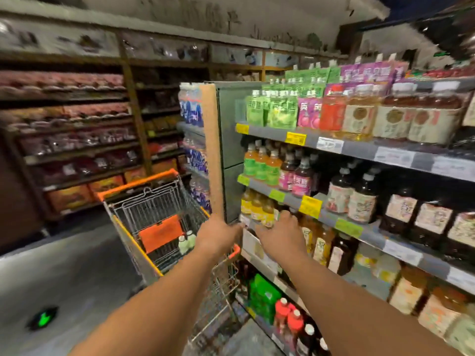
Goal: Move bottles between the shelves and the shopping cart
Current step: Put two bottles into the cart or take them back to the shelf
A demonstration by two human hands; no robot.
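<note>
Yellow bottles (259,210): both hands (279,236) reach them, fingers blurred.

Both arms reach from the bottom of the frame toward the shelves (341,147) on the right. The left hand (218,233) is at the shelf edge at center, and the right hand (281,237) lies over yellow bottles (258,209) there; blur hides both grips. At center left the cart (144,199) holds two white-capped bottles (187,243).
</note>
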